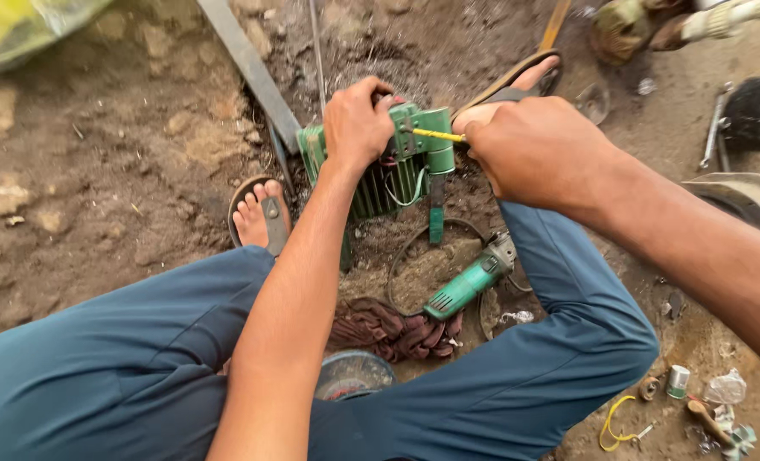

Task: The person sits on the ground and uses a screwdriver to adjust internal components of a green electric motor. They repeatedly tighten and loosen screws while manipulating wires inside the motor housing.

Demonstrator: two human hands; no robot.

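Green motor under gripping left hand; right hand seemingly closed on yellow screwdriver.

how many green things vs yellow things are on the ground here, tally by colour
green: 2, the finned motor housing under the left hand and the angle grinder
yellow: 2, the screwdriver shaft in the right hand and the loop of wire
total: 4
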